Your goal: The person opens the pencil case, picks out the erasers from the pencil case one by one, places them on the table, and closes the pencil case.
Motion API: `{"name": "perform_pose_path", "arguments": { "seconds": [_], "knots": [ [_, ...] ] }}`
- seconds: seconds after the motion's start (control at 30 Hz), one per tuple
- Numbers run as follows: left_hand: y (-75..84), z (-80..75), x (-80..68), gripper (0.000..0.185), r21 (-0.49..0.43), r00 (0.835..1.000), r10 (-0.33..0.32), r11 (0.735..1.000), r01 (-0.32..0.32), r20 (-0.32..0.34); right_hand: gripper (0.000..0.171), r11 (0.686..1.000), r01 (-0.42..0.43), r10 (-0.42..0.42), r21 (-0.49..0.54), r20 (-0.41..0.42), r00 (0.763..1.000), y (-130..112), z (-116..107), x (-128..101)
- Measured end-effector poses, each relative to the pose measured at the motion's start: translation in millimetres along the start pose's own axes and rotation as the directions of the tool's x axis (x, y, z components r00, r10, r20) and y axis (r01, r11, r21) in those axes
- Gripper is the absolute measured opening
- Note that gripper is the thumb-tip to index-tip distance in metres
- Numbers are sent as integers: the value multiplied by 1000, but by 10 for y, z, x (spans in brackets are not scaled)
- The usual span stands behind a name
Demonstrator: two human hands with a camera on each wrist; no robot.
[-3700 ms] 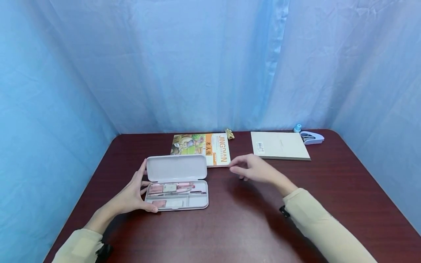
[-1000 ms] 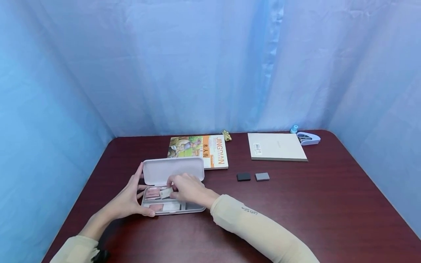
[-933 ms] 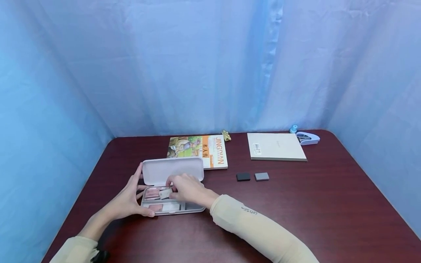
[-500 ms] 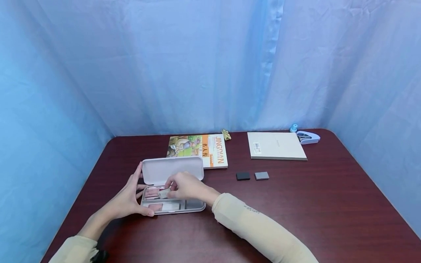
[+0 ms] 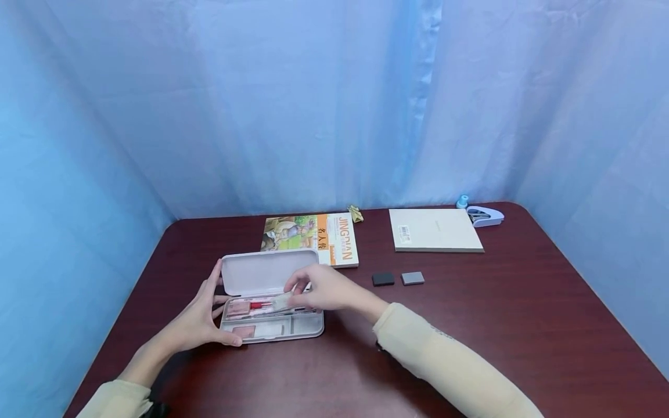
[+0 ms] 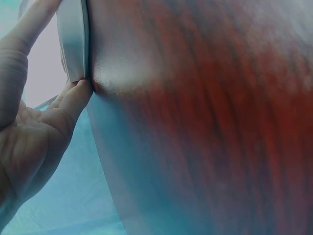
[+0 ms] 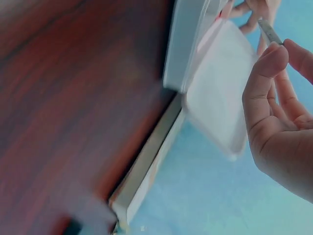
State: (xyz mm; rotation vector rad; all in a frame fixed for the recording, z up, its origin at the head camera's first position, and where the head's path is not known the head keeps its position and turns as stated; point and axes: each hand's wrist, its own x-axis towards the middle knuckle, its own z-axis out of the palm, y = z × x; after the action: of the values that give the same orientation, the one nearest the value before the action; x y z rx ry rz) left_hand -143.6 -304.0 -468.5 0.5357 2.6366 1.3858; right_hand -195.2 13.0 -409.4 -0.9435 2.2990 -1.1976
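Note:
An open white pencil case (image 5: 268,273) lies at the left of the table, its lid tipped back. My left hand (image 5: 194,320) grips its left end, thumb on the front edge and fingers along the side and lid. Between thumb and fingertip, my right hand (image 5: 330,288) pinches a pale grey-green eraser (image 7: 270,32) just over the case. In the back compartment are a pink block (image 5: 238,307), a red pen (image 5: 259,305) and other pens, partly hidden. The front compartment holds a pink piece (image 5: 244,331) and a whitish piece (image 5: 269,330).
A black block (image 5: 383,279) and a grey block (image 5: 413,278) lie right of the case. Behind are a picture-covered book (image 5: 340,238), a gold clip (image 5: 355,213), a cream notebook (image 5: 436,230), a light-blue bottle-shaped item (image 5: 462,201) and a lavender stapler-like tool (image 5: 485,216).
The black and grey blocks, absent from the table at first, now lie there. My right hand went into the case, then lifted the grey-green eraser slightly rightward. My left hand stayed on the case.

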Motion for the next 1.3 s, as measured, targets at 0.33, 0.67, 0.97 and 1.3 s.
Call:
{"name": "perform_pose_path", "arguments": {
  "seconds": [0.33, 0.67, 0.97, 1.3],
  "knots": [
    [5, 7, -8, 153, 2, 1000, -13, 1000, 13, -2, 17, 989, -89, 90, 120, 0, 996, 304, -415, -458],
    [28, 18, -1, 153, 18, 999, -31, 999, 31, -13, 23, 963, -197, 208, 183, -46, 977, 681, -716, -964],
    [15, 17, -8, 152, 23, 999, -46, 999, 47, -16, 27, 922, -301, 315, 245, -19, 949, 952, -837, -1194],
    [1, 20, 13, 154, 21, 998, -66, 998, 66, -14, 29, 889, -343, 354, 303, 18, 935, 1177, -955, -1325]
  ]
}}
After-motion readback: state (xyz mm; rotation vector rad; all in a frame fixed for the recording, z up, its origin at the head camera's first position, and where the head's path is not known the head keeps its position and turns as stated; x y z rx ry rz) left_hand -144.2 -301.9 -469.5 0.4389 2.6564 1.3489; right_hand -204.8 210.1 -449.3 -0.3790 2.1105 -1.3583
